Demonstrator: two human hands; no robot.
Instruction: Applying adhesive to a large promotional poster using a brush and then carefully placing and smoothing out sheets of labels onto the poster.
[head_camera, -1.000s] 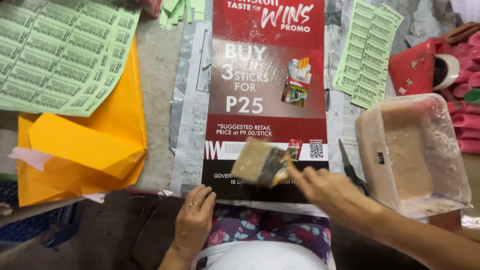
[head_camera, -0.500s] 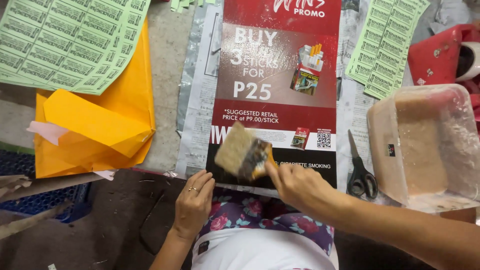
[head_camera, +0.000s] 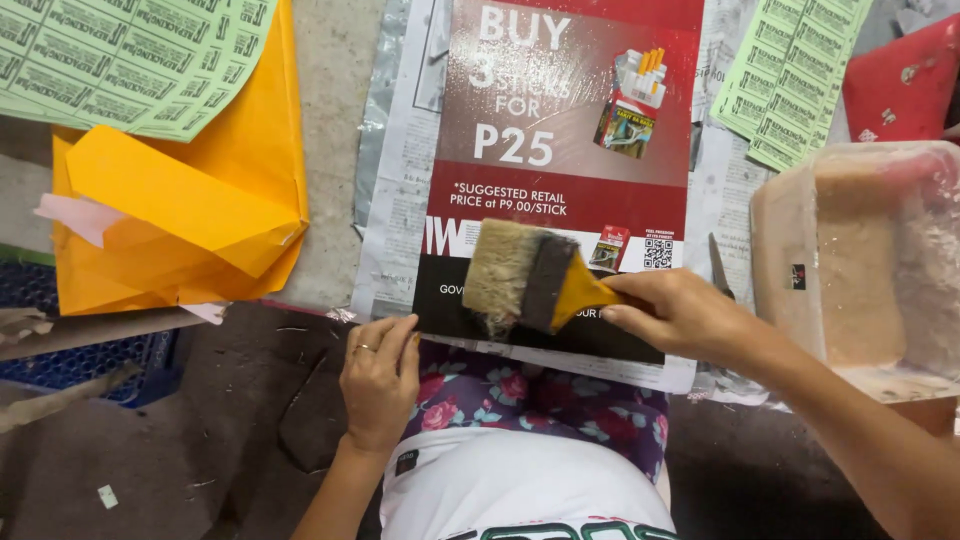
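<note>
A red, dark and black printed poster (head_camera: 560, 150) lies flat on newspaper (head_camera: 395, 160) in front of me. My right hand (head_camera: 680, 315) grips the yellow handle of a wide paintbrush (head_camera: 525, 275); its pale bristles rest on the poster's lower black band. My left hand (head_camera: 380, 380), a ring on one finger, presses its fingertips on the poster's near left corner. A wet sheen shows on the upper part of the poster.
A clear plastic tub (head_camera: 870, 260) with pale paste stands at the right. Scissors (head_camera: 722, 268) lie between tub and poster. Orange envelopes (head_camera: 190, 210) and green printed sheets (head_camera: 130, 55) lie at the left; more green sheets (head_camera: 800, 70) and red paper (head_camera: 905, 80) lie at the upper right.
The brush has shifted slightly up and right along the poster's lower band. My left hand moved up from my lap to the poster's near edge.
</note>
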